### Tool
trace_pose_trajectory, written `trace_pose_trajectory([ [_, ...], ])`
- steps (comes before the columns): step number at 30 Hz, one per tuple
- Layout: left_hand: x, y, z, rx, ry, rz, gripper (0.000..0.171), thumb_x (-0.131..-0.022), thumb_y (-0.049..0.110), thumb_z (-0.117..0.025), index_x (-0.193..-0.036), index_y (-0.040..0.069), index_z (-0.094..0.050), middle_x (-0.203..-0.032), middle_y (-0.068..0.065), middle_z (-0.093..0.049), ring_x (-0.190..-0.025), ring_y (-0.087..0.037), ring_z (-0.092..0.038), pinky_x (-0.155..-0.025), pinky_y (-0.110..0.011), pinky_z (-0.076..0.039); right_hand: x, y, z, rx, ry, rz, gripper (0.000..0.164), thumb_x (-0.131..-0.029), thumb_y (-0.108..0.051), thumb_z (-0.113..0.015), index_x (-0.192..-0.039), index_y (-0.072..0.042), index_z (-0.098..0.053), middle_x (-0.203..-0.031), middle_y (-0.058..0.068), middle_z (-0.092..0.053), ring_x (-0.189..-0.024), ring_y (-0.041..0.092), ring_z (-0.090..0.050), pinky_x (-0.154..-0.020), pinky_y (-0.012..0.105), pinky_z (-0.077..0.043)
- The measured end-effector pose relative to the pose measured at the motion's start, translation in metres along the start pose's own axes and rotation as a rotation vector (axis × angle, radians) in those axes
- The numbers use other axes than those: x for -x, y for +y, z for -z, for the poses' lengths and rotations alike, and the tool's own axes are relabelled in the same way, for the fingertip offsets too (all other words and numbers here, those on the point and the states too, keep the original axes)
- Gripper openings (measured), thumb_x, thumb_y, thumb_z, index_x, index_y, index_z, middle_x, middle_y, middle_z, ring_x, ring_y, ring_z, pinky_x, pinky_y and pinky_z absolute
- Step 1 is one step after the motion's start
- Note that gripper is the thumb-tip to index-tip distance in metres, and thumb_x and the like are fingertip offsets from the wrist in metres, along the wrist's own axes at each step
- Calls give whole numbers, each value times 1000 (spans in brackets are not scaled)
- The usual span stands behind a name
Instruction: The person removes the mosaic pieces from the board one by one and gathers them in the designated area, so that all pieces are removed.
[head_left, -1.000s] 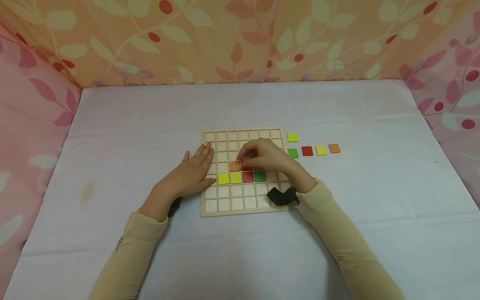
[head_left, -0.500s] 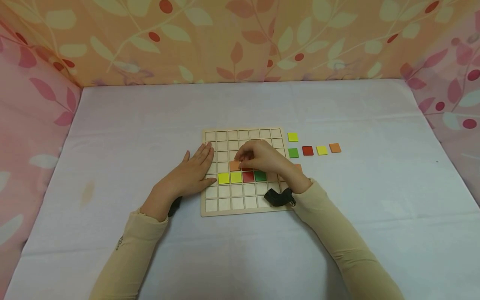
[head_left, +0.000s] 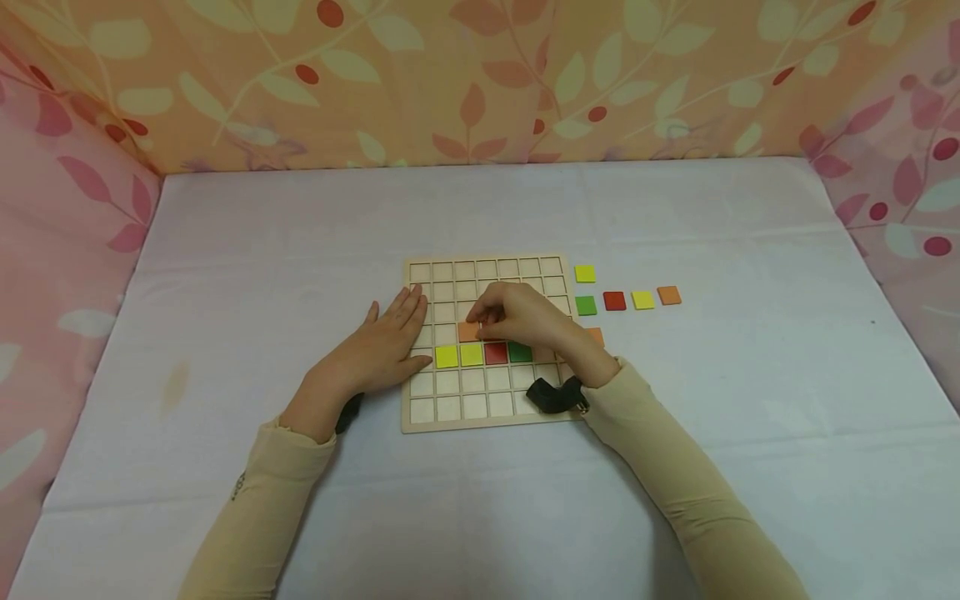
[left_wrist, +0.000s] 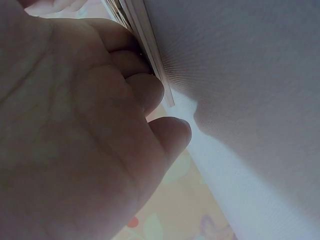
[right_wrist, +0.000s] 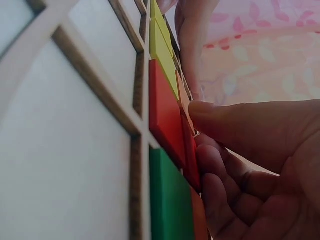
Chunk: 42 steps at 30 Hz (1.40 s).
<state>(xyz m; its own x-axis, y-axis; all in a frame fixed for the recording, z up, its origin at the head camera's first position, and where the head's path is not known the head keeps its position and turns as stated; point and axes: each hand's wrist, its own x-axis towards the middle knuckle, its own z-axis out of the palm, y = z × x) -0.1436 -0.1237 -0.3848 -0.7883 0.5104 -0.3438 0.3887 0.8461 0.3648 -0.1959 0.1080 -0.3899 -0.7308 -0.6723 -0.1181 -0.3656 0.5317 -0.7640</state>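
A person's left hand lies flat over the left edge of a wooden board marked into squares, its fingers straight and holding nothing; it seems placed there to keep the board from sliding. The right hand reaches in from the other side, fingers bent, its thumb touching an orange tile. Whether it pinches that tile or only presses on it cannot be told; either way, the touch looks meant to settle it in its square.

The orange tile lies in the board, directly behind the right-hand one of two yellow tiles. Continuing that front row are a front red tile and a green tile. Another red tile, beside the orange one, is mostly covered by the right hand.

Loose tiles lie on the table right of the board, probably kept within easy reach: one yellow farthest back, then green, red, yellow and orange in a line, and an orange one partly hidden by the right wrist.

The table wears a white cloth, lightly creased, with a faint brownish stain at left. Leaf-printed curtains enclose it, yellow-orange behind and pink at both sides.
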Motion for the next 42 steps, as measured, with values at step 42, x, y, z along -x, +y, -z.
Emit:
trace_pose_trajectory([
  [42,1,0,1,7,0,-1,81,-95,33,-54,-148,-6,-7,-156,-18,5,-143,-30,6,-110,-58,-2,0,0,-2,-78,48,63,6,-82,-2,-71,-88,-4,-72,-87,1,-66,-82,14,-62,-76,26,-51],
])
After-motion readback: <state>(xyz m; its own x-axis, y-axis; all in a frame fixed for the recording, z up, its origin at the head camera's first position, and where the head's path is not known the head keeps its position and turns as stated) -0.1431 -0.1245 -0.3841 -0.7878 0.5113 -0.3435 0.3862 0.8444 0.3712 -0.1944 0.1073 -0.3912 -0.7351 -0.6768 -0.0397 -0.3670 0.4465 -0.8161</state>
